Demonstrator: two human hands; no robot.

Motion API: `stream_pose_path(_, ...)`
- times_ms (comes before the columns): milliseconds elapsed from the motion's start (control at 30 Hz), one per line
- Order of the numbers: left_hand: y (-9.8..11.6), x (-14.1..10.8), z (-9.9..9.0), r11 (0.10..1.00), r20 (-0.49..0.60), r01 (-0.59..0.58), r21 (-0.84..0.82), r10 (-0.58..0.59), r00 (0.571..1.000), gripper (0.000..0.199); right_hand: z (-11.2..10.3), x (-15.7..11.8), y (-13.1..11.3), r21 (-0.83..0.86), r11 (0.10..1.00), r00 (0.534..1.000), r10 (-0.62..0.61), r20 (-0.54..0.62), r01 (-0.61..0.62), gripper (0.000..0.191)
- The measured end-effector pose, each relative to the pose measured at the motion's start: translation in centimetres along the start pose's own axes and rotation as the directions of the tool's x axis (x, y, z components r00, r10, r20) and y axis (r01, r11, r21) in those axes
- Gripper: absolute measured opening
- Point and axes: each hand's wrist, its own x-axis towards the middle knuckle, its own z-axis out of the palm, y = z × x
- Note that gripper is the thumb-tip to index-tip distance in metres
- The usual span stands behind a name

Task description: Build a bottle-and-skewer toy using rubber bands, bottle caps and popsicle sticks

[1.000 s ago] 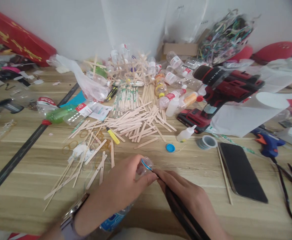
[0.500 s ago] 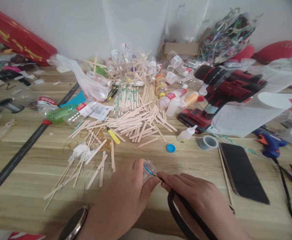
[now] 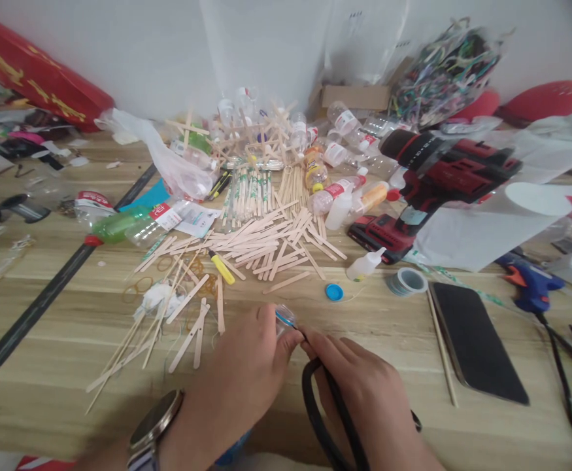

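My left hand (image 3: 244, 363) is closed around a clear plastic bottle (image 3: 284, 316), its open mouth and blue neck ring pointing away from me. Most of the bottle is hidden behind the hand; something blue shows below my wrist. My right hand (image 3: 352, 376) grips what look like scissors (image 3: 315, 399) with large black looped handles. Their thin dark tip touches or nearly touches the blue ring, beside my left thumb; the blades are mostly covered by my fingers. A blue bottle cap (image 3: 334, 292) lies on the table just beyond my hands.
Wooden craft sticks (image 3: 261, 242) are heaped ahead, with a yellow-handled tool (image 3: 223, 269) at their near edge. A red cordless drill (image 3: 433, 176) stands at right. Nearby are a dropper bottle (image 3: 365, 264), a wire spool (image 3: 407, 282), a phone (image 3: 479, 340) and a blue glue gun (image 3: 531, 281).
Both hands have shifted slightly left with the bottle and the scissors. The right hand and the black handle loop have turned a little, and the tip stays at the bottle neck.
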Motion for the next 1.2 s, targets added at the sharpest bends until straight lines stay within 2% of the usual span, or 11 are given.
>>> stream_pose_path(133, -0.8, 1.0, -0.1, 0.999, -0.017, -0.026, -0.040, 0.025, 1.000, 0.032, 0.9, 0.7, -0.3, -0.065, 0.998, 1.000, 0.012, -0.008, -0.013, 0.044)
stream_pose_path(367, -1.7, 2.3, 0.1, 0.998, -0.028, -0.026, -0.051, 0.025, 0.999, 0.026, 2.6, 0.7, 0.2, -0.093, 0.995, 0.998, 0.048, 0.042, -0.043, 0.078)
stream_pose_path(500, -2.1, 2.8, 0.2, 0.999, -0.042, -0.020, -0.044, 0.018, 0.999, 0.025, 3.2, 0.7, 0.3, -0.113, 0.992, 0.996, 0.059, 0.059, -0.052, 0.080)
stream_pose_path(833, -2.2, 4.0, -0.1, 0.995, 0.017, 0.052, -0.080, -0.051, 0.999, 0.031, 4.6, 1.0, 0.9, -0.146, 0.986, 0.995, 0.091, 0.052, -0.082, 0.076)
stream_pose_path(933, -2.2, 4.2, -0.4, 0.985, 0.019, 0.039, -0.171, -0.036, 0.999, 0.027, 4.7, 1.1, 1.0, -0.134, 0.988, 0.995, 0.087, 0.042, -0.081, 0.075)
stream_pose_path(1000, -2.5, 4.4, -0.3, 0.956, 0.023, 0.013, -0.293, -0.007, 1.000, 0.025, 4.6, 1.2, 1.0, -0.119, 0.990, 0.996, 0.085, 0.027, -0.081, 0.072)
stream_pose_path(1100, -3.0, 4.6, 0.1, 0.866, 0.040, -0.005, -0.500, 0.028, 0.999, 0.025, 4.4, 1.4, 1.0, -0.087, 0.992, 0.996, 0.091, 0.000, -0.091, 0.068)
stream_pose_path(1200, -3.5, 4.9, 0.7, 0.783, 0.048, -0.021, -0.622, 0.065, 0.997, 0.029, 4.5, 1.5, 1.2, -0.029, 0.996, 0.996, 0.085, -0.041, -0.087, 0.064)
